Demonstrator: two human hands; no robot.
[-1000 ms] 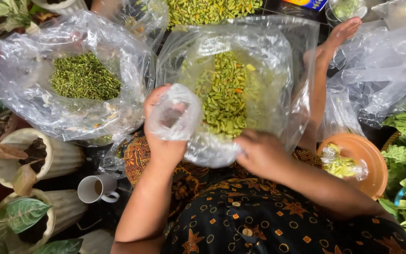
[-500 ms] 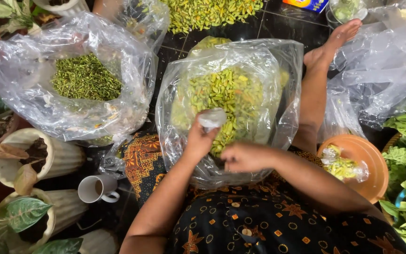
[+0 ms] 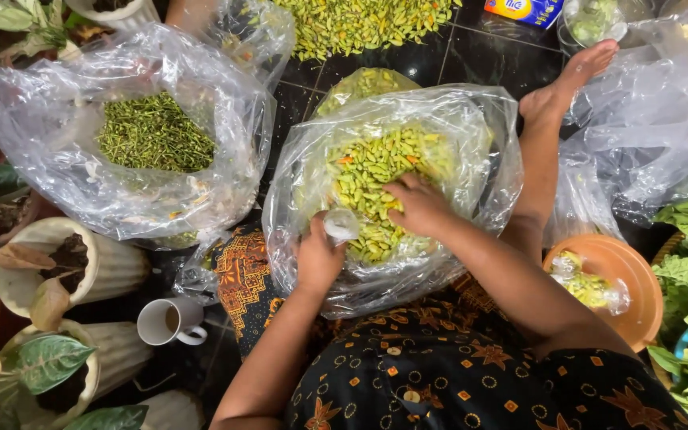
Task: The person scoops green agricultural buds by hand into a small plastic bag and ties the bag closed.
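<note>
I am grasping a small clear bag (image 3: 342,225) in my left grip (image 3: 318,259), holding it just beside my right grip (image 3: 417,205). My right grip is clenching loosely on green chillies (image 3: 368,171) inside the big plastic bag (image 3: 471,119), close enough for filling.

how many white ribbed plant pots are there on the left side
4, perhaps more beyond the frame: one pot at the top edge, one holding soil at mid-left, one behind the mug, one cut off at the bottom.
</note>
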